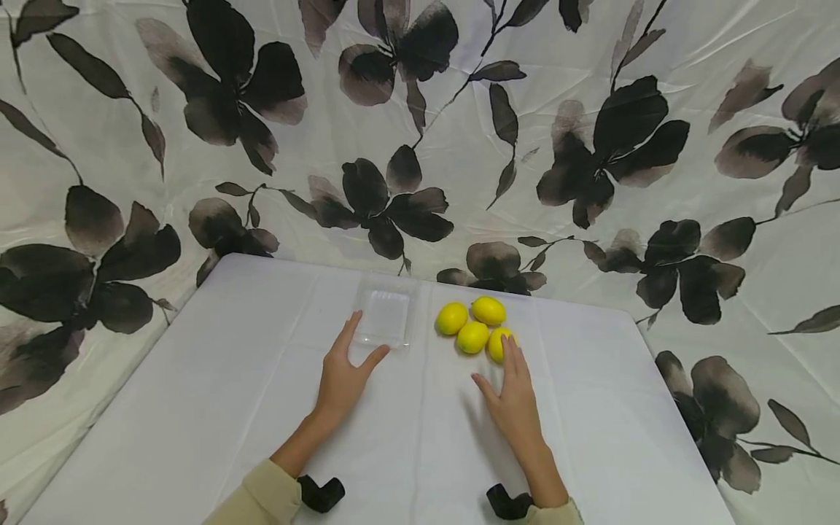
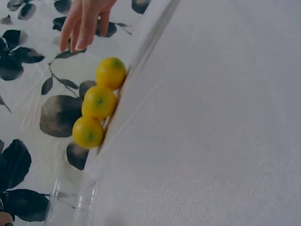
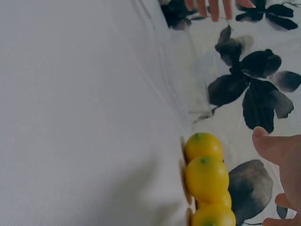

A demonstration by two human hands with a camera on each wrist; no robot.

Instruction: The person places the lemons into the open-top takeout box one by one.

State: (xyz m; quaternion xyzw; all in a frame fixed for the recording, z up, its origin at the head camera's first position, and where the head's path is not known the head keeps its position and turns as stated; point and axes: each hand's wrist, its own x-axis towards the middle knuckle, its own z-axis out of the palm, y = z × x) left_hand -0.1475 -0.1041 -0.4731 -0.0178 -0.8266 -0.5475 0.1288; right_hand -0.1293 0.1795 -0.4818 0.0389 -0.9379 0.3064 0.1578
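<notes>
A clear plastic container [image 1: 386, 315] lies near the far edge of the white table. My left hand [image 1: 343, 372] is at its near left corner, thumb and fingers spread; whether the fingertips touch it I cannot tell. To the right of the container, several yellow lemons [image 1: 472, 337] sit close together. My right hand [image 1: 515, 401] reaches over the nearest right one, its fingers extended and partly covering that lemon [image 1: 496, 345], the thumb held apart. In the right wrist view, the thumb [image 3: 270, 143] stands away from the lemons [image 3: 207, 179], and nothing is held.
A white cloth [image 1: 407, 430] with fold creases covers the table. Behind and around it hangs a sheet with dark flowers [image 1: 394, 44]. Black wrist mounts [image 1: 321, 494] show at both sleeves.
</notes>
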